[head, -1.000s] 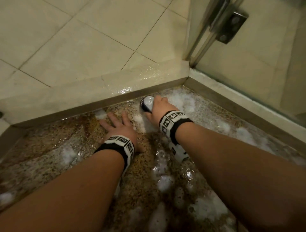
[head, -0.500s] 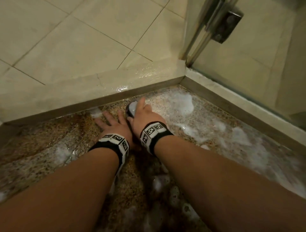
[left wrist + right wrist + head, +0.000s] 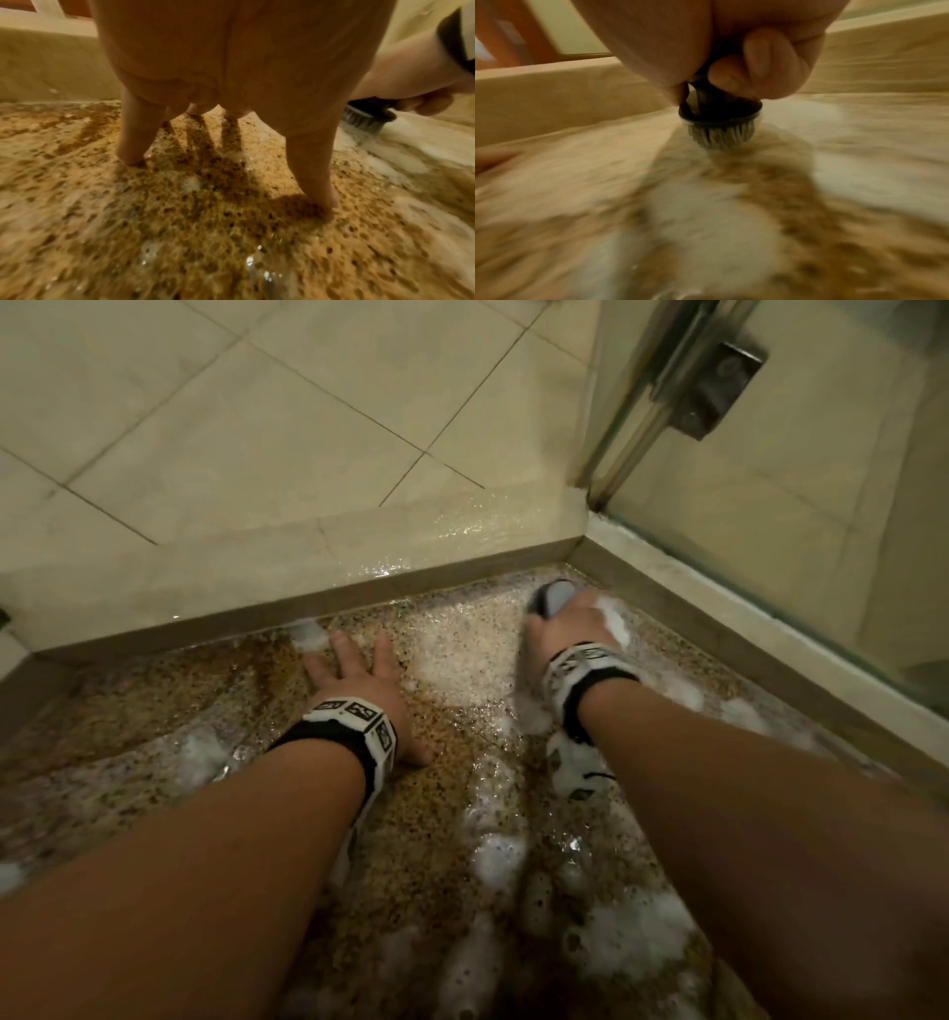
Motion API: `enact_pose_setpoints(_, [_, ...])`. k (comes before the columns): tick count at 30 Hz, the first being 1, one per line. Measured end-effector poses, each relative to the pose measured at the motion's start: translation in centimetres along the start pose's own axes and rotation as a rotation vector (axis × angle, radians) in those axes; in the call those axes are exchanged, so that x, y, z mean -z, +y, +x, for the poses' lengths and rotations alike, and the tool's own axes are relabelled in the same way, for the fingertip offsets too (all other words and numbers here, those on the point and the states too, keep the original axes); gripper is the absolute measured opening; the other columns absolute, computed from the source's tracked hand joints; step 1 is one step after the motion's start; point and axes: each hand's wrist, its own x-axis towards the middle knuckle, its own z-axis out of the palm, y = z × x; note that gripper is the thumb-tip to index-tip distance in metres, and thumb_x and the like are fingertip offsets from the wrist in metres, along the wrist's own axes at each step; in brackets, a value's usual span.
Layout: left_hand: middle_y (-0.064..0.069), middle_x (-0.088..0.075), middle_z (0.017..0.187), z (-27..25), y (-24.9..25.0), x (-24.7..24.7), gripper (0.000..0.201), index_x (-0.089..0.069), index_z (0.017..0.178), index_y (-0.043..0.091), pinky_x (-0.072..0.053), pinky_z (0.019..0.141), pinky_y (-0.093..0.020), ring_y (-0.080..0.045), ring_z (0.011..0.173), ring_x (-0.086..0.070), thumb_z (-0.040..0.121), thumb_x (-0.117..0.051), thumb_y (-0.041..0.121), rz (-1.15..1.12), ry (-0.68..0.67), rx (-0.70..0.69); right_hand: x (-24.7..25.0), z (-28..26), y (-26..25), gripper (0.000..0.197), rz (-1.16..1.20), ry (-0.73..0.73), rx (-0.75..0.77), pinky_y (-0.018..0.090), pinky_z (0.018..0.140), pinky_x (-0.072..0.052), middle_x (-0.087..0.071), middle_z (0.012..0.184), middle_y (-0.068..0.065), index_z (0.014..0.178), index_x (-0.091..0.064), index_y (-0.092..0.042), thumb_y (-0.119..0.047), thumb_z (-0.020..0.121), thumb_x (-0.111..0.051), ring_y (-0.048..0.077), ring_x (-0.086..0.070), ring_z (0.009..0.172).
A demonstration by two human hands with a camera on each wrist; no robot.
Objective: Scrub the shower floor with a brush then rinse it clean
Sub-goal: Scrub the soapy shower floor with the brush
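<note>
While the right hand (image 3: 570,629) is gripping the brush (image 3: 553,597) in the far corner of the soapy shower floor (image 3: 452,814), against the curb (image 3: 359,593), the left hand (image 3: 359,677) is pressing spread and flat, well apart. Unscrubbed floor is lying toward the person. The right wrist view is showing bristles (image 3: 720,135) touching down, hidden from the head.
</note>
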Motion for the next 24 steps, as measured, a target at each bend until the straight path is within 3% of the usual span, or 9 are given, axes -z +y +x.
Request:
enact_pose_setpoints(2, [-0.016, 0.039, 0.158, -0.7, -0.1, 0.4, 0.156, 0.036, 0.150, 0.033, -0.010, 0.120, -0.067, -0.051, 0.145, 0.026, 0.058, -0.082, 0.074, 0.010, 0.004, -0.005, -2.4, -2.7, -3.4, 0.065, -0.021, -0.077, 0.161, 0.040, 0.065, -0.050, -0.052, 0.130, 0.012, 0.148, -0.024, -0.016, -0.047, 0.099, -0.054, 0.031, -0.059, 0.088])
enact_pose_setpoints(5, [-0.011, 0.032, 0.163, -1.9, -0.2, 1.3, 0.137, 0.028, 0.155, 0.030, -0.001, 0.123, -0.060, -0.046, 0.149, 0.023, 0.074, -0.075, 0.069, 0.103, -0.013, -0.058, -5.8, -6.8, -6.4, 0.072, -0.162, -0.209, 0.387, 0.051, 0.078, -0.054, -0.045, 0.141, 0.012, 0.148, -0.021, -0.014, -0.049, 0.098, -0.058, 0.039, -0.064, 0.107])
enact_pose_setpoints(7, [-0.009, 0.028, 0.165, -1.7, -0.8, 1.4, 0.135, 0.024, 0.157, 0.030, -0.002, 0.124, -0.057, -0.042, 0.151, 0.020, 0.074, -0.076, 0.069, 0.094, 0.000, -0.081, -6.3, -7.1, -5.9, 0.070, -0.222, -0.208, 0.437, 0.053, 0.080, -0.054, -0.044, 0.141, 0.012, 0.147, -0.022, -0.012, -0.049, 0.098, -0.057, 0.041, -0.064, 0.111])
enact_pose_setpoints(11, [-0.006, 0.017, 0.169, -0.4, -3.1, 0.5, 0.145, 0.015, 0.160, 0.021, -0.011, 0.126, -0.047, -0.034, 0.156, 0.005, 0.064, -0.082, 0.069, -0.030, 0.122, -0.082, -2.2, -1.8, -1.6, 0.068, -0.163, -0.098, 0.262, 0.045, 0.072, -0.049, -0.050, 0.133, 0.011, 0.146, -0.025, -0.015, -0.053, 0.098, -0.055, 0.037, -0.063, 0.108])
enact_pose_setpoints(14, [-0.006, 0.013, 0.169, -0.4, -4.3, 0.1, 0.139, 0.010, 0.161, 0.018, -0.014, 0.125, -0.040, -0.030, 0.156, -0.004, 0.069, -0.083, 0.064, -0.093, 0.213, -0.093, 0.9, 2.2, 1.9, 0.077, -0.058, -0.021, -0.013, 0.053, 0.094, -0.051, -0.047, 0.145, 0.017, 0.150, -0.023, -0.010, -0.052, 0.096, -0.059, 0.042, -0.056, 0.122])
enact_pose_setpoints(16, [-0.006, 0.015, 0.169, -0.4, -4.9, -0.1, 0.137, 0.011, 0.161, 0.019, -0.013, 0.126, -0.044, -0.034, 0.155, -0.002, 0.071, -0.081, 0.065, -0.097, 0.236, -0.064, 1.4, 2.8, 3.0, 0.074, 0.004, 0.034, -0.091, 0.054, 0.099, -0.049, -0.049, 0.143, 0.022, 0.146, -0.026, -0.006, -0.049, 0.096, -0.060, 0.043, -0.056, 0.122])
enact_pose_setpoints(18, [-0.006, 0.015, 0.168, -0.3, -5.6, -0.2, 0.136, 0.010, 0.161, 0.021, -0.013, 0.126, -0.046, -0.036, 0.155, 0.000, 0.070, -0.080, 0.067, -0.107, 0.233, -0.016, 0.7, 2.1, 2.3, 0.069, 0.015, 0.059, -0.083, 0.050, 0.095, -0.048, -0.049, 0.141, 0.021, 0.145, -0.027, -0.004, -0.045, 0.099, -0.056, 0.042, -0.055, 0.122])
enact_pose_setpoints(21, [-0.008, 0.014, 0.169, -1.0, -6.3, -0.2, 0.135, 0.007, 0.162, 0.020, -0.012, 0.126, -0.045, -0.035, 0.155, 0.000, 0.070, -0.079, 0.069, -0.109, 0.227, -0.010, -1.4, -0.6, -2.1, 0.066, 0.025, -0.025, -0.001, 0.046, 0.080, -0.047, -0.049, 0.135, 0.015, 0.147, -0.023, -0.006, -0.044, 0.101, -0.051, 0.041, -0.059, 0.116])
enact_pose_setpoints(24, [-0.008, 0.015, 0.169, -1.9, -7.4, -0.6, 0.132, 0.011, 0.161, 0.020, -0.013, 0.127, -0.045, -0.035, 0.156, 0.001, 0.075, -0.078, 0.065, -0.154, 0.191, 0.017, -4.5, -4.4, -7.6, 0.070, -0.044, -0.105, 0.192, 0.046, 0.075, -0.049, -0.049, 0.137, 0.014, 0.147, -0.022, -0.005, -0.047, 0.100, -0.053, 0.040, -0.062, 0.113])
